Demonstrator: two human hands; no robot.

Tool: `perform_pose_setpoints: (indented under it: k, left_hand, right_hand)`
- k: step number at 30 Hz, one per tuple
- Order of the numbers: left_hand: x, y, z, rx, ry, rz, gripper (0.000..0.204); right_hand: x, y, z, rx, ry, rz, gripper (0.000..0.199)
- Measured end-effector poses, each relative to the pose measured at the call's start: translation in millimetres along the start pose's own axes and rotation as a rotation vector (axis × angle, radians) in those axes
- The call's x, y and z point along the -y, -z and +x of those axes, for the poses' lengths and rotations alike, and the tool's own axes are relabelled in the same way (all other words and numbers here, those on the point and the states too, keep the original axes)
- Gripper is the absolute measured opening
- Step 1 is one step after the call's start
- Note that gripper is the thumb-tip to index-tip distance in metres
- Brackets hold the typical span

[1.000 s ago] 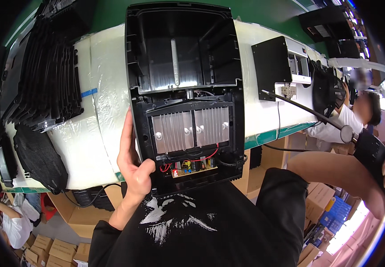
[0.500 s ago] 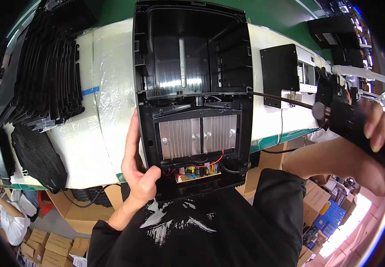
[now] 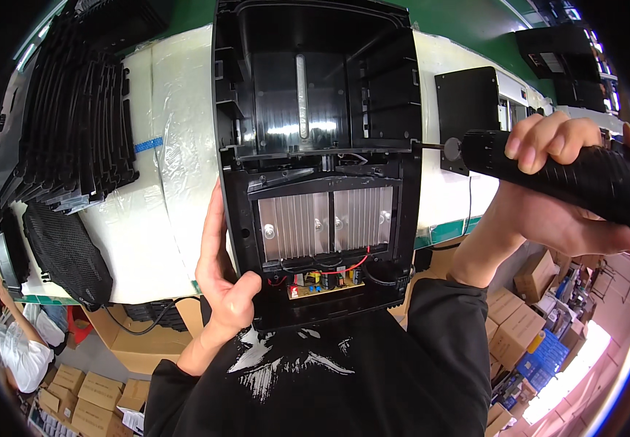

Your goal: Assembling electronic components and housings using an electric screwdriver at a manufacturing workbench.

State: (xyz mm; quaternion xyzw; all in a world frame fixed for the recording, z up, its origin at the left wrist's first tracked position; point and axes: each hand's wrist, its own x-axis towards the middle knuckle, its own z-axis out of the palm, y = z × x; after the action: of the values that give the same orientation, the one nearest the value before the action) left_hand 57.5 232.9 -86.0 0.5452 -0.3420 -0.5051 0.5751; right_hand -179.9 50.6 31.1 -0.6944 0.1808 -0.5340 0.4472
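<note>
A black plastic housing (image 3: 296,98) lies open-side up in front of me, its near end close to my body. Two ribbed metal heat sinks (image 3: 294,226) sit in its nearer half. Below them a small circuit board (image 3: 326,293) shows with red and black wires. My left hand (image 3: 225,284) grips the housing's left side, fingers along the wall and thumb over the near corner. My right hand (image 3: 548,164) is wrapped round a black power screwdriver (image 3: 486,153). The screwdriver's thin shaft points left and meets the housing's right wall; the tip itself is hidden.
Stacked black plastic frames (image 3: 74,124) and a black mesh panel (image 3: 67,251) lie at left on the white-covered bench (image 3: 184,95). A black-and-white unit (image 3: 468,109) stands to the right. Cardboard boxes (image 3: 515,324) are on the floor; another person (image 3: 20,346) is at far left.
My right hand has brought the screwdriver left, so its shaft is nearer the housing wall. The housing has shifted slightly; my left hand keeps its hold.
</note>
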Motion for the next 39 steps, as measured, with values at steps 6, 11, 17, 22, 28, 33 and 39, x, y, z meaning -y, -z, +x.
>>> perform_pose_setpoints:
  k: [6, 11, 17, 22, 28, 33, 39]
  left_hand:
    - [0.4, 0.6, -0.9, -0.020, -0.020, 0.045, 0.093]
    - [0.0, 0.2, -0.4, -0.003, -0.024, 0.048, 0.093]
    - [-1.0, -3.0, -1.6, -0.010, -0.021, 0.027, 0.093]
    - [0.0, -1.6, -2.1, -0.013, -0.013, 0.054, 0.093]
    - [0.9, -1.4, -3.0, -0.039, 0.017, 0.041, 0.094]
    - [1.4, -1.2, -1.4, -0.035, -0.021, 0.088, 0.094]
    - [-1.1, -1.9, -1.3, -0.014, -0.053, 0.074, 0.094]
  right_hand:
    - [-3.9, -11.8, -3.3, 0.018, -0.033, 0.052, 0.092]
    - [-6.3, -14.0, -5.0, 0.042, -0.017, 0.046, 0.091]
    - [-14.3, -12.8, -6.1, 0.042, -0.004, 0.051, 0.090]
    - [-18.8, -17.5, -10.2, 0.011, 0.011, 0.076, 0.088]
    - [-22.1, -15.9, -12.5, 0.040, 0.018, 0.079, 0.088]
    - [-25.4, -14.5, -12.1, 0.042, 0.030, 0.107, 0.088]
    - [-12.3, -2.5, -14.8, -0.003, -0.003, 0.139, 0.087]
